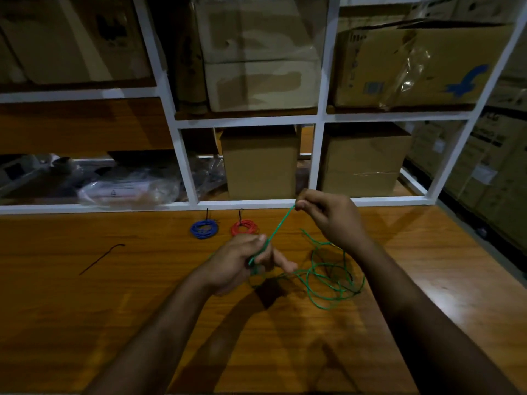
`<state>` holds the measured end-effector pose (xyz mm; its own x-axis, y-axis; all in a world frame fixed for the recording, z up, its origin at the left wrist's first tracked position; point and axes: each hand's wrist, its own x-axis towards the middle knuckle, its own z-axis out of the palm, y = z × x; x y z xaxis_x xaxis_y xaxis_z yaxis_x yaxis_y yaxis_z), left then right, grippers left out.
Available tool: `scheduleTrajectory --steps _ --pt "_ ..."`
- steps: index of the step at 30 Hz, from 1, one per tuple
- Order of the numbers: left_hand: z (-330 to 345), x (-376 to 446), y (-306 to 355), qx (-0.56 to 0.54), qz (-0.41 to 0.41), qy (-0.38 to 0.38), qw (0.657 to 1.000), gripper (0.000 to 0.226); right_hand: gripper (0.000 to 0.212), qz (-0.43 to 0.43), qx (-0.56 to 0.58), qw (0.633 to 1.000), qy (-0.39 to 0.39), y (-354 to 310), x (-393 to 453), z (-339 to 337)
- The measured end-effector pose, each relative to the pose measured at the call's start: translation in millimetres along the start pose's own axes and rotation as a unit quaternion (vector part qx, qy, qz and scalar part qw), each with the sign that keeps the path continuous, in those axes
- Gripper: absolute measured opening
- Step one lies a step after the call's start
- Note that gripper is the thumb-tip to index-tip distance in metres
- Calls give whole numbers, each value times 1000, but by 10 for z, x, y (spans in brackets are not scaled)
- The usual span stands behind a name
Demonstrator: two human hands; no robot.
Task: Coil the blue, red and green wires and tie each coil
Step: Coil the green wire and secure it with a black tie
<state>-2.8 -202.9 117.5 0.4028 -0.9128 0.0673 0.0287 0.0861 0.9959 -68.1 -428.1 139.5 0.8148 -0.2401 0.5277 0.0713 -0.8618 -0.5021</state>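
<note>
A green wire (328,276) lies in loose tangled loops on the wooden table, right of centre. My left hand (242,263) grips a part of it above the table. My right hand (330,215) pinches the wire higher up, so a straight taut stretch runs between the two hands. At the back of the table lie a blue coil (204,229) and a red coil (244,227), each with a black tie sticking up from it.
A loose black cable tie (99,259) lies on the wooden table (85,309) at the left. White shelving (316,155) with cardboard boxes stands right behind the table. Plastic-wrapped items fill the low shelf at the left.
</note>
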Motion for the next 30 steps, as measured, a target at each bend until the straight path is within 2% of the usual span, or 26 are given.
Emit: scheduleTrajectory --steps 2,4,5,7,9,11,13,15,16,18,19,21,23,25,26,28,29,30 --pt "0 1 83 -177 18 -77 981 42 29 20 46 999 -4 10 -30 144" --pt "-24 33 179 -325 57 -140 933 40 30 34 94 994 -49 -47 -104 339" --pt "-34 69 216 -380 82 -146 910 39 32 47 116 989 -85 -87 -150 442" --pt "-30 139 333 -454 120 -103 877 36 36 63 141 973 -171 -161 -255 599" --pt "-93 203 399 -463 145 -8 874 33 32 34 111 961 -250 -213 -349 675" --pt "-161 264 422 -382 178 128 898 31 28 2 84 944 -319 -286 -427 635" --pt "-277 348 342 -249 177 247 920 30 26 -26 68 930 -360 -345 -467 535" --pt "-387 364 211 -6 138 346 928 27 26 -39 51 927 -370 -407 -456 370" --pt "-425 347 150 145 117 373 909 26 26 -45 41 930 -362 -425 -434 276" --pt "-474 312 13 405 98 351 838 23 24 -50 10 942 -333 -446 -359 84" --pt "-462 298 -40 480 85 318 813 23 24 -47 -3 949 -313 -445 -315 -3" --pt "-366 245 -95 537 52 260 801 26 23 -42 -13 964 -261 -422 -229 -157" --pt "-285 213 -144 528 47 225 817 30 22 -42 -10 979 -201 -359 -143 -257" --pt "-207 179 -144 481 45 193 854 35 21 -45 11 989 -141 -254 -64 -286" --pt "-164 175 -133 439 35 165 883 37 21 -43 26 992 -116 -202 -28 -282" --pt "-54 164 -97 260 18 87 961 39 23 -31 59 995 -80 -104 41 -243" --pt "4 148 -57 154 15 42 987 39 23 -21 79 994 -67 -62 69 -205" --pt "52 128 -14 55 14 -3 998 39 24 -6 106 993 -56 -28 89 -151"
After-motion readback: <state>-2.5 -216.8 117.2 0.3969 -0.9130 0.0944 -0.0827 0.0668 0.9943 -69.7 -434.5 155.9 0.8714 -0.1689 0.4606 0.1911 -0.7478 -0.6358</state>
